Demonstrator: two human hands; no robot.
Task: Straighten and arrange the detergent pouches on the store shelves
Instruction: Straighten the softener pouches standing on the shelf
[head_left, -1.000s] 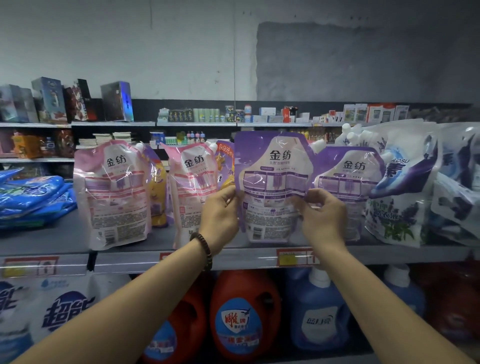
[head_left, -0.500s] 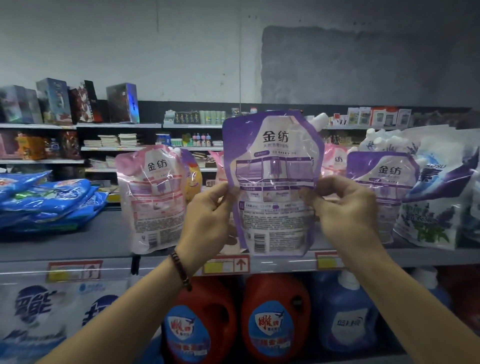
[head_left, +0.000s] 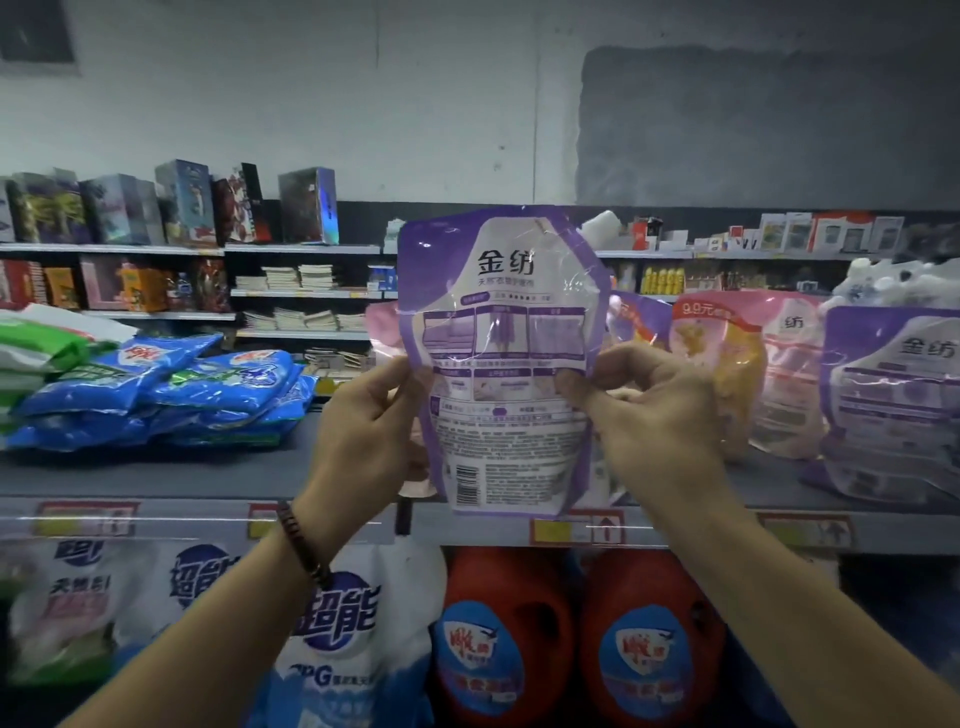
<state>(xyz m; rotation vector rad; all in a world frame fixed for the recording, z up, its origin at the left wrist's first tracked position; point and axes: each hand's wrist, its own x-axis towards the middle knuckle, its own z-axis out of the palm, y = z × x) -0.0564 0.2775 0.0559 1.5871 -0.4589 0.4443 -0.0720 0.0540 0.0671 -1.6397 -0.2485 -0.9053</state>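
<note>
Right now I see the long grey metal shelf (head_left: 156, 475) running under both hands, with a bare stretch just left of my left hand (head_left: 363, 421). Between the hands, lifted clear of it, hangs the glossy purple-and-white plastic detergent pouch (head_left: 501, 364), upright, printed back toward me. My left hand pinches its left edge, my right hand (head_left: 654, 410) pinches the right. I judge this the carrying step; next it needs lowering upright onto that bare spot.

— Where was the purple pouch (head_left: 501, 358)?
— Upright, back label facing the camera, above the shelf (head_left: 208, 475) edge.
— And the others?
— At three o'clock stood a pink pouch (head_left: 784, 374) and another purple one (head_left: 893, 405).
</note>
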